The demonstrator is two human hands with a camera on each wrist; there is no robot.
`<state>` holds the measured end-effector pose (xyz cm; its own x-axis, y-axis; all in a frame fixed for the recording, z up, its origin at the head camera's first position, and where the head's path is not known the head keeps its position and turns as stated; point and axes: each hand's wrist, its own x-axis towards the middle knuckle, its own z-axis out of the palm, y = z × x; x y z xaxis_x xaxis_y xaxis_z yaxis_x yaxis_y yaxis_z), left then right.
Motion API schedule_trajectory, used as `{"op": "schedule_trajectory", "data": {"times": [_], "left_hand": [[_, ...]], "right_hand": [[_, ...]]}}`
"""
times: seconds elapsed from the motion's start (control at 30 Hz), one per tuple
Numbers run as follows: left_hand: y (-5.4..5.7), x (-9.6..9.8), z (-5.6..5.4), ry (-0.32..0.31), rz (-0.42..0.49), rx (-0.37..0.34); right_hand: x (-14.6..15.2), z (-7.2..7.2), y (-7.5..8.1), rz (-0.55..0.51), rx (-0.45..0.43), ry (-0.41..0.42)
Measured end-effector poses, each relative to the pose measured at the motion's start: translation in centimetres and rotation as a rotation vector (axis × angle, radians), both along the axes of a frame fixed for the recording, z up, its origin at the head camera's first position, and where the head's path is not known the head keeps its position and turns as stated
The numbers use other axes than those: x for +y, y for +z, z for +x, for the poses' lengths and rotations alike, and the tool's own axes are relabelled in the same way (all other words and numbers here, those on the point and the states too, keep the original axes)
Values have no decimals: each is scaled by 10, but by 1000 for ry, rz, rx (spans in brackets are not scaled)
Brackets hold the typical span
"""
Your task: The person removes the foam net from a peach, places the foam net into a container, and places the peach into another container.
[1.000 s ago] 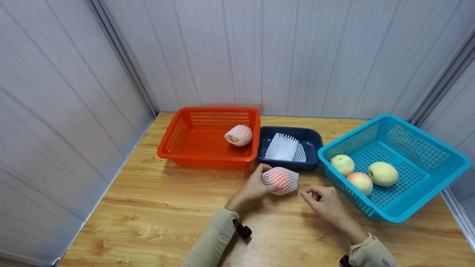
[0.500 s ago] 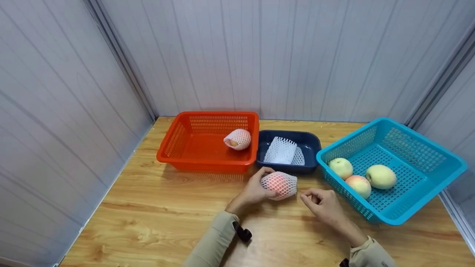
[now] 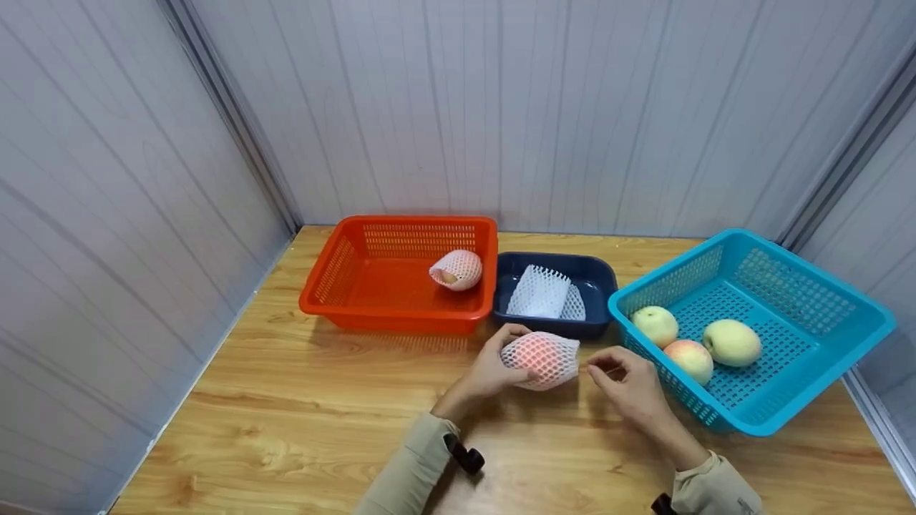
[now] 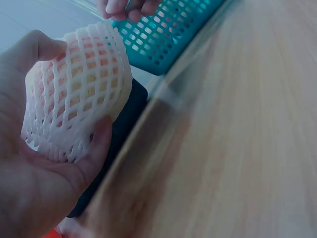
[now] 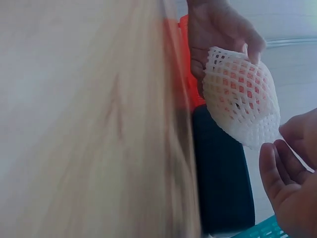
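I have the left hand [image 3: 492, 368] gripping a netted peach [image 3: 538, 357] over the table [image 3: 300, 415] by the navy tray [image 3: 572, 329], right hand [image 3: 631, 388] with fingers curled at the net [image 3: 571, 352] end, can't tell if pinching; reads as sleeve-fitting, so next likely calls for gently straightening that end.

Soft, even light fills the head view, casting faint shadows beneath the fingers [image 3: 617, 356] and a pale sheen on the tabletop [image 3: 533, 458] nearer the camera. Both wrist views run dimmer, hazy and bluish; beside the fingers the tabletop smears into blur, while the mesh sleeve [image 4: 81, 82] between them appears crisper.
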<state>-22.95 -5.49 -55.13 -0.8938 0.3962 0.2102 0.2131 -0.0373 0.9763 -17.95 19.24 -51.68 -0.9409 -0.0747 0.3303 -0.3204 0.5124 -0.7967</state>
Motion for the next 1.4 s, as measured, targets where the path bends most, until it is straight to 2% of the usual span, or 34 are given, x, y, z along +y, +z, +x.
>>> {"op": "schedule_trajectory", "data": {"times": [0.1, 0.2, 0.33, 0.5, 0.7, 0.8, 0.83, 0.93, 1.07, 1.3, 1.4], "left_hand": [[6, 1, 6, -42, 36, -44], [19, 1, 15, -77, 61, -60], [35, 1, 22, -100, 72, -49], [41, 1, 24, -103, 34, -19], [43, 1, 25, -125, -12, 29], [42, 1, 26, -141, -21, 51], [41, 1, 27, -146, -23, 53], [28, 4, 21, -157, -33, 62], [12, 6, 13, -165, -59, 83], [19, 6, 15, -189, -97, 97], [23, 5, 15, -188, -130, 120]], "right_hand": [[-2, 0, 4, -58, -23, 4], [-4, 2, 8, -122, -27, 21], [-8, 4, 12, -172, -32, 34], [-14, 9, 21, -158, -22, 39], [-23, 22, 43, -125, -35, 154], [-24, 23, 42, -107, -25, 205], [-25, 24, 41, -101, -15, 223], [-20, 17, 24, -73, -13, 256], [-16, 8, 4, -52, -27, 260], [-18, 7, 3, -68, -22, 246], [-17, 7, 3, -77, 8, 237]]}}
